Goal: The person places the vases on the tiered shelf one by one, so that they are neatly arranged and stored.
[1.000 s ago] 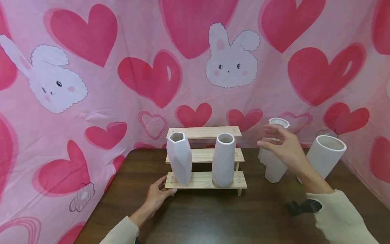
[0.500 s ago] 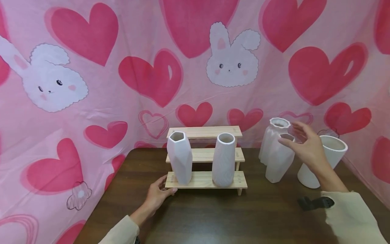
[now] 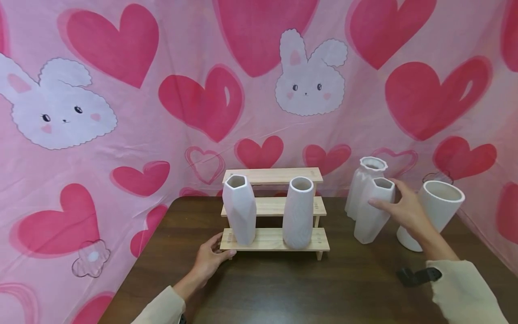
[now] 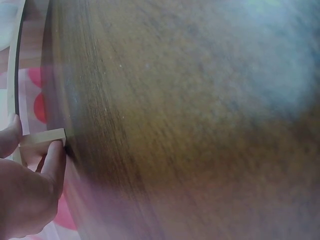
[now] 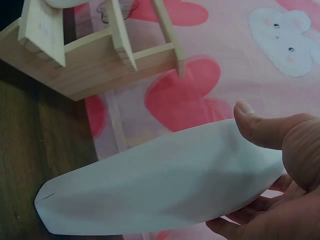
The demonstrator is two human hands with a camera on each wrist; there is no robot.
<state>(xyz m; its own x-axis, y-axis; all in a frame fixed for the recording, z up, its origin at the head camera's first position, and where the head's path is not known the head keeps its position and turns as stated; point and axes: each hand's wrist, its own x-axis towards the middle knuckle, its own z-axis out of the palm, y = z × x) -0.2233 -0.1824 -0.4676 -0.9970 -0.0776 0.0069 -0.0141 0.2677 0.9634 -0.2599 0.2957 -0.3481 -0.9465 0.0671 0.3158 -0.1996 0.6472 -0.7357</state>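
My right hand is around the upper part of a white faceted vase standing on the table. In the right wrist view the thumb lies on one side of that vase and the fingers curl behind the other. At the left front end of a three-tier wooden shelf, my left hand grips the lowest tier. The left wrist view has its thumb by the board and a finger against the shelf's leg. On that tier stand another faceted vase and a rounded textured vase.
Behind the held vase is a white ruffled-rim vase, partly hidden. A wide-mouthed white vase stands to the right, partly behind my right arm. All sit on a dark wooden table. A pink heart-patterned cloth hangs at the back.
My right hand has moved right and down from in front of the ruffled-rim vase and now grips the faceted vase. The left hand stays at the shelf.
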